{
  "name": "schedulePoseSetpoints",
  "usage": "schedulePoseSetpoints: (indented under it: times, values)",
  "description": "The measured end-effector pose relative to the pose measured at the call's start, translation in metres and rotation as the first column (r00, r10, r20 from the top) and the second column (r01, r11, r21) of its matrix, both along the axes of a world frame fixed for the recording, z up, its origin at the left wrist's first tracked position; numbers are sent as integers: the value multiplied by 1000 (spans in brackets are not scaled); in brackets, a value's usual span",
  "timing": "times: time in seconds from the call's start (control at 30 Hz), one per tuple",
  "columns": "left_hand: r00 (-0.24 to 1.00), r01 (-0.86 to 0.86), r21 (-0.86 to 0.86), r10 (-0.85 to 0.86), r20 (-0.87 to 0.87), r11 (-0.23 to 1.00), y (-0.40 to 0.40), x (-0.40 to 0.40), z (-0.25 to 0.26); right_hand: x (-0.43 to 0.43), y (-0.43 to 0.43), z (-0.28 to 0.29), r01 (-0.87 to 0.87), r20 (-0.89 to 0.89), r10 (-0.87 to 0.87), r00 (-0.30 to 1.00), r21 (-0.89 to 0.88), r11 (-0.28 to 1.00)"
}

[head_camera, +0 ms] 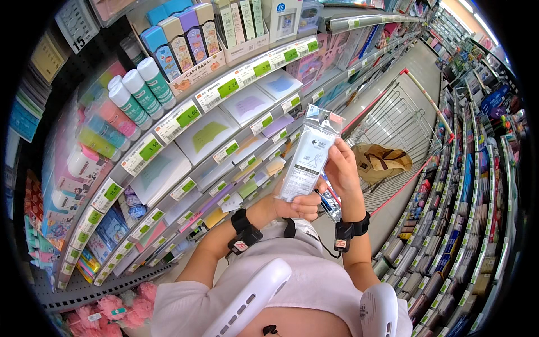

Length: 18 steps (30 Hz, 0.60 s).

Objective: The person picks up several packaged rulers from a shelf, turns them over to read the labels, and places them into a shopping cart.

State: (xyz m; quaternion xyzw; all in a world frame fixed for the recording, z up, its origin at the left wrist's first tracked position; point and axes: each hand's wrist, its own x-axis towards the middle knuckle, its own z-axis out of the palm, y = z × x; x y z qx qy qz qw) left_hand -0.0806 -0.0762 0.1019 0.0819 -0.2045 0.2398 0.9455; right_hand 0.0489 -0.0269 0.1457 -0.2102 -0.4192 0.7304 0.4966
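Note:
A clear plastic packet with a printed white insert (308, 158) is held up in front of my chest, its hanging tab uppermost. My left hand (300, 204) grips the packet's lower end, thumb behind or beside it and fingers curled across the bottom. On its upper right edge, my right hand (343, 166) pinches the packet between thumb and fingers. Both wrists wear black straps with small devices. The packet's contents are hard to tell behind the printing.
Shelves of stationery with price tags (227, 86) curve along the left, holding glue bottles (137, 92) and boxed goods. A wire shopping cart (391, 113) with a brown bag (379, 162) stands in the aisle. More stocked shelves (446, 236) line the right.

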Motion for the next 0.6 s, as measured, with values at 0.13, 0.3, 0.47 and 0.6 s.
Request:
schedulePoseSetpoints:
  times: [0.13,0.3,0.47,0.6]
  values:
    - [999,2,34,-3,32,999,-2,-2,2,-7,-2,3,-21,-50,19,999,-37,999]
    - [999,-46,37,45,14,998,-3,-6,3,-14,4,0,-77,-102,71,992,-51,996]
    - [981,-171,23,172,-95,985,-2,-11,9,-20,14,-5,-142,-119,135,984,-51,989]
    - [831,-414,174,449,-329,893,3,-21,22,-26,20,0,-176,-77,171,982,-49,983]
